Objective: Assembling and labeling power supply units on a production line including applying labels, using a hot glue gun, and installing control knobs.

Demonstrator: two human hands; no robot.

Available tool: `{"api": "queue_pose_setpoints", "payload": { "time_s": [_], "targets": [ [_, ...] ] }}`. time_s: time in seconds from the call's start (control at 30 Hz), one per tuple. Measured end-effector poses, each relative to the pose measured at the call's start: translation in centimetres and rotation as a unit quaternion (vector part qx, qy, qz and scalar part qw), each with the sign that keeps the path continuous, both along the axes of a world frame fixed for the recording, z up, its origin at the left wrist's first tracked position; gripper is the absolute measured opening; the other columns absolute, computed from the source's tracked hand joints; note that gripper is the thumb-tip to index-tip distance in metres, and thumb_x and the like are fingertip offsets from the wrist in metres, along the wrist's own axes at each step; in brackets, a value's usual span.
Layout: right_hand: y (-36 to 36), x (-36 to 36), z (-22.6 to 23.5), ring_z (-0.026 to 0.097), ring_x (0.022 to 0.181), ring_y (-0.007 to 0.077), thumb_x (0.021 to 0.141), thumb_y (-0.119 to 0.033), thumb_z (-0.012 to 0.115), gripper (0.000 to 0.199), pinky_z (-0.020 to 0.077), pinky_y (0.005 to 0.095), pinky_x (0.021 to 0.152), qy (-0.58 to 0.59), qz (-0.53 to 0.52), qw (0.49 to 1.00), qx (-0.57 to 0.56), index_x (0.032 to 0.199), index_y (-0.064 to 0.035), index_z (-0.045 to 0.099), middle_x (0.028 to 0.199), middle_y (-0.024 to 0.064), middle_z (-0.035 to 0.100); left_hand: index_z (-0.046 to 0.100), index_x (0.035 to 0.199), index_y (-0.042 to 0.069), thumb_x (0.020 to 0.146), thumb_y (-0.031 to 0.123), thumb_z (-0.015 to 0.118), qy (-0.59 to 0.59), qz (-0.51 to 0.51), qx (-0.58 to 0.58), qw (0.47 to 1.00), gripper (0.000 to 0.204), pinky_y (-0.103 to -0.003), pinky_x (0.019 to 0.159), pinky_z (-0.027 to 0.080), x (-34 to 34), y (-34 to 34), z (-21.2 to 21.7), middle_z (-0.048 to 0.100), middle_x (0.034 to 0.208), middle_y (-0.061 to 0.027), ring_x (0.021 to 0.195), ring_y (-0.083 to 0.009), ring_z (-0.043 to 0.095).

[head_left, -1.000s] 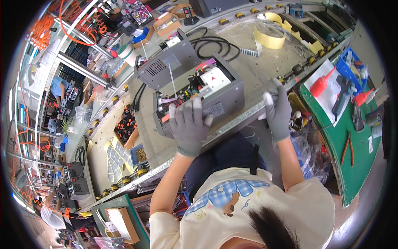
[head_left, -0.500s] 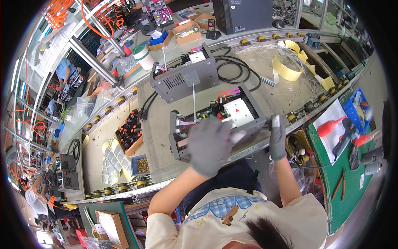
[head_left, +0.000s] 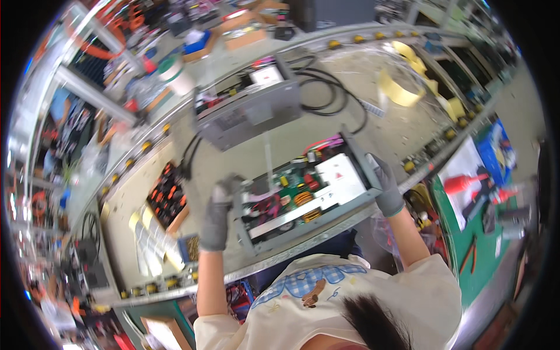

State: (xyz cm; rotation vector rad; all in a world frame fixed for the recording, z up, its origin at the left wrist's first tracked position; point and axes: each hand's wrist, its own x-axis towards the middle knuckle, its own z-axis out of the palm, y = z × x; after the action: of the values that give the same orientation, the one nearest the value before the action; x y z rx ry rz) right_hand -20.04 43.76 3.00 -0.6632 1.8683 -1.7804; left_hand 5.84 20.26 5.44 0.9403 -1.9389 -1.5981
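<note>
An open grey metal chassis (head_left: 309, 233) lies lengthwise on the bench in front of me, its top uncovered. Inside it show a green circuit board, copper-coloured coils, red and purple wires and a white plate (head_left: 343, 177). My left hand (head_left: 214, 224), in a grey glove, is closed at the chassis's left end, its fingertips at the far corner. At the right end, my gloved right hand (head_left: 387, 189) grips the side wall. Motion blurs both hands somewhat. Just behind stands a second grey chassis (head_left: 251, 119), also open on top, with black cables (head_left: 335, 96) beside it.
On the left are a box of black-and-orange parts (head_left: 166, 195), label sheets (head_left: 146, 245) and a small blue tray (head_left: 189, 248). A roll of yellow tape (head_left: 401, 88) sits at back right. Red bottles (head_left: 458, 184) and pliers (head_left: 468, 255) lie on a green side table (head_left: 487, 277).
My left hand has moved from over the chassis to its left end, uncovering the inside. The chassis sits nearer to me. My view has shifted, and the picture is blurrier.
</note>
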Motion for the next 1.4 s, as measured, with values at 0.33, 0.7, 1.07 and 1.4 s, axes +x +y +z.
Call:
{"api": "queue_pose_setpoints", "payload": {
  "time_s": [0.33,0.7,1.07,1.4],
  "targets": [
    [18.0,-1.5,-2.2,0.054,0.073,0.0098,0.093,-0.021,0.055,0.022,0.0448,0.0229,0.07,0.293,-0.515,0.805,0.043,0.091,0.0002,0.062,0.08,0.002,0.06,0.05,0.122,-0.002,0.089,0.04,0.057,-0.019,-0.23,-0.121,0.966,0.054,-0.033,0.093,0.039,-5.3,-2.8,4.7,0.055,0.116,-0.0104,0.104,-0.0194,0.051],
    [34.1,-16.1,-3.3,0.056,0.071,0.0141,0.073,-0.026,0.073,0.043,0.0456,0.027,0.063,0.09,-0.442,0.861,0.237,0.11,-0.0069,0.061,0.081,-0.0002,0.058,0.064,0.104,0.012,0.078,0.009,0.06,-0.1,-0.329,-0.356,0.869,0.027,-0.039,0.072,0.047,-7.6,-2.5,6.2,0.059,0.089,-0.0127,0.085,-0.0326,0.057],
    [29.3,-1.3,12.2,0.062,0.076,0.0217,0.081,-0.02,0.062,0.041,0.0524,0.0332,0.071,-0.02,-0.364,0.921,-0.136,0.114,0.0018,0.056,0.091,0.0117,0.064,0.054,0.119,0.008,0.083,0.014,0.062,0.124,-0.266,-0.348,0.89,0.037,-0.034,0.072,0.05,-11.2,-2.1,10.7,0.056,0.101,-0.0134,0.083,-0.0301,0.059],
    [0.2,6.2,12.8,0.06,0.096,0.0219,0.057,-0.022,0.075,0.063,0.0513,0.0269,0.068,-0.056,-0.013,0.997,-0.054,0.112,0.0005,0.054,0.106,0.0149,0.06,0.048,0.123,-0.001,0.085,0.004,0.058,0.201,-0.258,-0.269,0.906,0.04,-0.031,0.084,0.048,-12.0,2.6,9.6,0.054,0.112,-0.0165,0.096,-0.026,0.059]
  ]
}}
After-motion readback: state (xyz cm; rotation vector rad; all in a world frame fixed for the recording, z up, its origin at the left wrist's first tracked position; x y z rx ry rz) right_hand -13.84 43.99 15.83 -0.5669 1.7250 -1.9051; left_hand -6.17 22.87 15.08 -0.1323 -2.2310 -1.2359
